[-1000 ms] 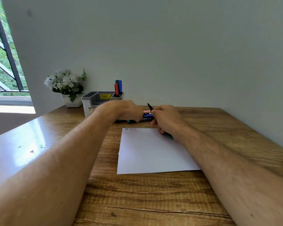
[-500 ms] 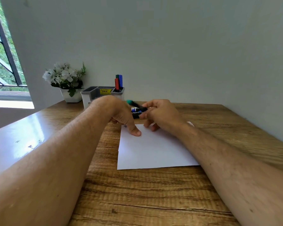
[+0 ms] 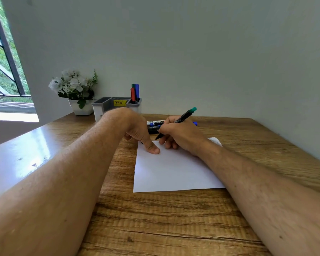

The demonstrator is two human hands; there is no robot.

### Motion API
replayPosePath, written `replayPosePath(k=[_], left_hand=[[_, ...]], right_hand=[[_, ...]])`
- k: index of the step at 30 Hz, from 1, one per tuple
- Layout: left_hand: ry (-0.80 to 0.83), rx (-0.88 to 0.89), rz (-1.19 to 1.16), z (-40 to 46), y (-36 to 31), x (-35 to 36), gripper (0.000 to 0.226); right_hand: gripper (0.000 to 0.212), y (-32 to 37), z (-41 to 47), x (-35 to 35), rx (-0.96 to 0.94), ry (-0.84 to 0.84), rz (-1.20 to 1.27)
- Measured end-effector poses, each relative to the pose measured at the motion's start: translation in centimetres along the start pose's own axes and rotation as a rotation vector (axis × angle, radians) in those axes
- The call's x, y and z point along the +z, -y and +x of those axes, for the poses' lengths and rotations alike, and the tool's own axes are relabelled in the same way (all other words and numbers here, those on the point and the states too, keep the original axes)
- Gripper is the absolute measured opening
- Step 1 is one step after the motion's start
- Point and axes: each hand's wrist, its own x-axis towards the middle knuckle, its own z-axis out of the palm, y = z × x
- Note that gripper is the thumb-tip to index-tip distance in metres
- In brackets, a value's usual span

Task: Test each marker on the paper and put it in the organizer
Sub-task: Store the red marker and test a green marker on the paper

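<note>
**A:** So, where's the marker at right now?

**B:** The right hand (image 3: pixel 179 136) is closed around the green-capped marker (image 3: pixel 177 121) in a writing grip, centre of the frame. The long axis is tilted: cap end up and to the right, tip down and to the left, at the top edge of the paper (image 3: pixel 174 170). I can't tell if the tip is actually touching.

**A:** And the other hand?

**B:** The left hand (image 3: pixel 137 130) is curled loosely, holding nothing, thumb pressed on the sheet's upper left corner, just beside the tip.

**A:** Next stop is the organizer?

**B:** Probably, once the test mark is made. The organizer (image 3: pixel 116 106) sits further up and to the left, behind the left hand, three markers already standing in its right compartment. More markers (image 3: pixel 155 124) lie flat between the hands.
</note>
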Motion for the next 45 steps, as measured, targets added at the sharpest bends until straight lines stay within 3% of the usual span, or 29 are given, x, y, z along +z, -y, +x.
replayPosePath(k=[8,12,15,24,30,41,45], left_hand=[[-0.002,-0.001,0.015,-0.2,-0.3,0.0,0.126],[-0.002,-0.009,0.005,0.1,-0.2,0.1,0.112],[-0.008,-0.011,-0.003,0.3,-0.1,0.1,0.105],[0.008,0.005,0.0,0.1,-0.2,0.1,0.115],[-0.011,0.011,-0.028,0.6,0.0,0.1,0.103],[0.0,0.029,-0.048,1.3,0.3,0.1,0.107],[0.002,0.067,-0.042,1.3,0.4,0.0,0.094]], right_hand=[[0.022,-0.3,0.5,0.0,-0.046,-0.103,-0.185],[0.02,-0.3,0.5,0.1,-0.019,-0.103,-0.227],[0.016,-0.1,0.6,0.0,0.006,-0.074,-0.199],[0.018,-0.2,0.6,0.1,0.001,-0.107,-0.201],[0.018,-0.2,0.5,0.1,-0.008,-0.077,-0.204],[0.018,-0.3,0.6,0.1,-0.014,-0.176,-0.21],[0.022,-0.2,0.5,0.0,-0.002,-0.171,-0.211]])
